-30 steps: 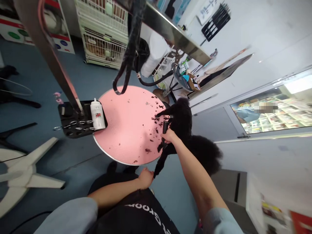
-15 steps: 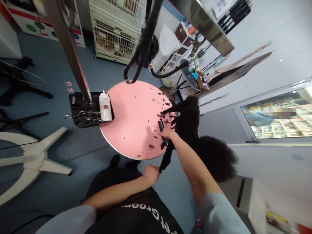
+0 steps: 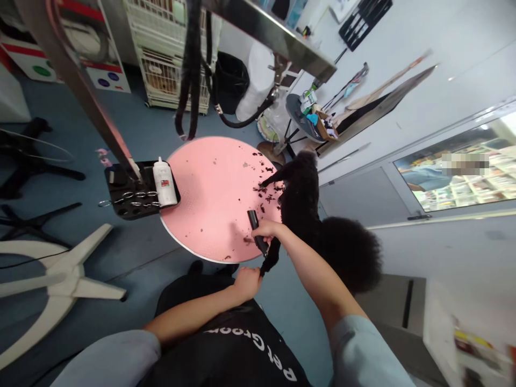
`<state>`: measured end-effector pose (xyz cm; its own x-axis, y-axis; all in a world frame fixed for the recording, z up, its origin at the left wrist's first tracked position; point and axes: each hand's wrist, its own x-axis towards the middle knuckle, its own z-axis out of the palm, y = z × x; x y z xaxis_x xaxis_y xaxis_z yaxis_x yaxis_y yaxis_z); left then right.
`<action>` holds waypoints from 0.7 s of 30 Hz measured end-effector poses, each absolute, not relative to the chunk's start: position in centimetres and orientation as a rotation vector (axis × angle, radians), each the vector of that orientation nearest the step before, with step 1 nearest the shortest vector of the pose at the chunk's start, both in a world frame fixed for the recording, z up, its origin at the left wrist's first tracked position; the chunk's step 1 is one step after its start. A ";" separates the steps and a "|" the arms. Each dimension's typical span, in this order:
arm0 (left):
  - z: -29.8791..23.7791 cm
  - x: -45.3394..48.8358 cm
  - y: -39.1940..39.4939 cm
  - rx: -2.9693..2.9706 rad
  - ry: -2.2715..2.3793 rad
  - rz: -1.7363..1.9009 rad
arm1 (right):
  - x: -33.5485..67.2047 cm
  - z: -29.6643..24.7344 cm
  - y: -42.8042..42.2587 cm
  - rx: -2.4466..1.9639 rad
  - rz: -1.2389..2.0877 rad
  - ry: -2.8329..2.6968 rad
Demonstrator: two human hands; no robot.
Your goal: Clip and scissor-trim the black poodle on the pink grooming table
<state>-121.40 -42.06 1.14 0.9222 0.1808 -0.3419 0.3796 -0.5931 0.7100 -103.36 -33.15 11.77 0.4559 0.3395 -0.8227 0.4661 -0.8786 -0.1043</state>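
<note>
At edge of pink surface (image 3: 205, 199) bearing black dog (image 3: 300, 199): grasping clipper (image 3: 260, 243) in right hand (image 3: 266, 230), tip of leg (image 3: 272, 257) in left hand (image 3: 247, 283); apparently trimming leg, next likely needing steady hold, light strokes

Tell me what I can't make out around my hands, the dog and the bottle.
All in the head view:
End of the foreleg of the black dog: hidden in the left hand.
Middle of the clipper: covered by the right hand.
Teeth of the clipper's blade: too small.
Fine print on the white bottle: too small.
Top of the metal post: cut off by picture's edge.
</note>
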 end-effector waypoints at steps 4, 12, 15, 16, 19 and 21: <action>1.0 -121.9 -41.4 2.201 0.410 -0.313 | -103.0 14.2 -33.0 2.776 -1.317 0.852; 1.2 -121.6 -37.9 2.075 0.372 -0.323 | -107.0 17.6 -44.6 3.254 -1.984 1.095; 1.8 -121.3 -36.4 2.028 0.325 -0.323 | -109.2 16.7 -51.8 3.829 -1.918 0.890; 1.9 -121.4 -36.1 1.991 0.301 -0.332 | -109.9 15.8 -53.5 4.042 -1.757 0.767; 1.7 -122.6 -35.9 1.869 0.240 -0.356 | -110.9 12.5 -54.9 4.413 -1.135 0.379; 1.4 -123.7 -36.4 1.835 0.227 -0.368 | -110.2 10.8 -53.6 4.444 -0.884 0.283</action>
